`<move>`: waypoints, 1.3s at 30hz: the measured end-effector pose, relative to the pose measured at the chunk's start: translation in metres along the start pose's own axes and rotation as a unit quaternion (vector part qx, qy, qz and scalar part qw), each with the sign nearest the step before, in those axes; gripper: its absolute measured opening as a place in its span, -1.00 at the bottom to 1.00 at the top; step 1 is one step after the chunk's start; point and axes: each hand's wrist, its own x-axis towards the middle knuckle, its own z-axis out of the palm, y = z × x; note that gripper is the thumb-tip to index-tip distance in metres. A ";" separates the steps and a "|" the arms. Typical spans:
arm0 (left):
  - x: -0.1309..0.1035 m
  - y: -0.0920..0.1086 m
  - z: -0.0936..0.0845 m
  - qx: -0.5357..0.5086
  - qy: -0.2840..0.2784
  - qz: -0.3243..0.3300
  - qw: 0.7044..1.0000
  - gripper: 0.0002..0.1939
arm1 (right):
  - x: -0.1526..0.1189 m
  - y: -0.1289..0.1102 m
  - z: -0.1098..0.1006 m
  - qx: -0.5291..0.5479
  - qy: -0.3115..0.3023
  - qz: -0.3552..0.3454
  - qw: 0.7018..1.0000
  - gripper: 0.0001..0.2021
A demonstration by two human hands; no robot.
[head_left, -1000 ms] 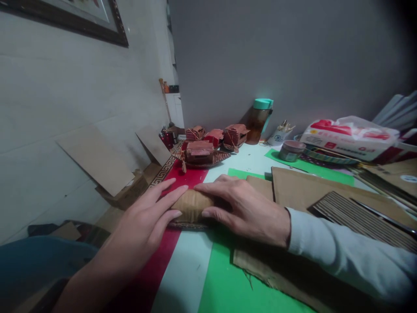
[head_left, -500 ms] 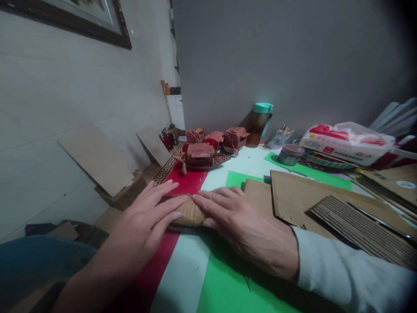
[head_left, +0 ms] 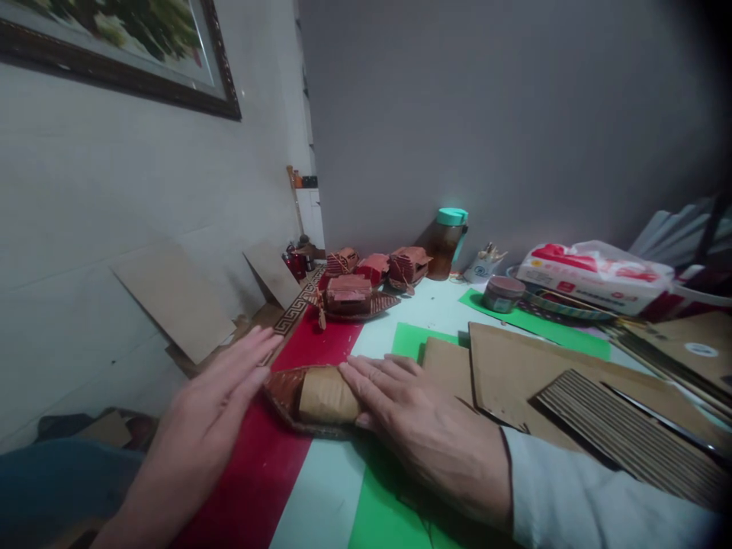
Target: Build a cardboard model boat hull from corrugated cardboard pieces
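Observation:
A small brown boat-shaped piece (head_left: 284,395) lies on the red and white tabletop, a curved tan cardboard cover (head_left: 327,396) over its middle. My right hand (head_left: 420,423) rests over its right end, fingers stretched out and touching the cover; that end of the boat is hidden beneath it. My left hand (head_left: 209,415) is by the pointed left tip, fingers extended and close to each other, holding nothing. Behind, several finished-looking reddish-brown model boats (head_left: 350,296) with roofs stand on the table.
On the right lie cardboard sheets (head_left: 515,374), a corrugated piece (head_left: 629,431) and a dark pen-like tool. Further back are a round jar (head_left: 503,293), a teal-lidded bottle (head_left: 447,244), a small cup (head_left: 484,263) and a tissue pack (head_left: 595,278). Green sheets lie on the table.
My left hand has moved left off the tan cover, uncovering the boat's left end. My right hand stays on the piece. The view has tilted up slightly.

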 end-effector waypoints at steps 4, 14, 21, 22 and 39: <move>0.001 -0.010 -0.003 -0.079 0.042 -0.161 0.983 -0.52 | 0.002 0.003 -0.003 0.002 -0.018 0.003 1.000 -0.54; -0.005 -0.010 0.005 -0.299 -0.063 -0.224 0.925 -0.64 | 0.011 0.011 -0.018 0.044 -0.056 -0.017 0.997 -0.58; -0.040 -0.006 -0.004 -0.260 -0.115 -0.235 0.929 -0.59 | 0.019 0.023 -0.033 0.016 -0.110 -0.074 0.991 -0.45; -0.042 -0.006 -0.007 -0.216 -0.121 -0.235 0.940 -0.57 | 0.021 0.023 -0.035 0.013 -0.121 -0.075 0.990 -0.41; 0.027 0.007 0.014 -0.189 -0.120 -0.107 0.969 -0.86 | 0.025 0.011 -0.031 -0.027 -0.089 -0.083 0.992 -0.28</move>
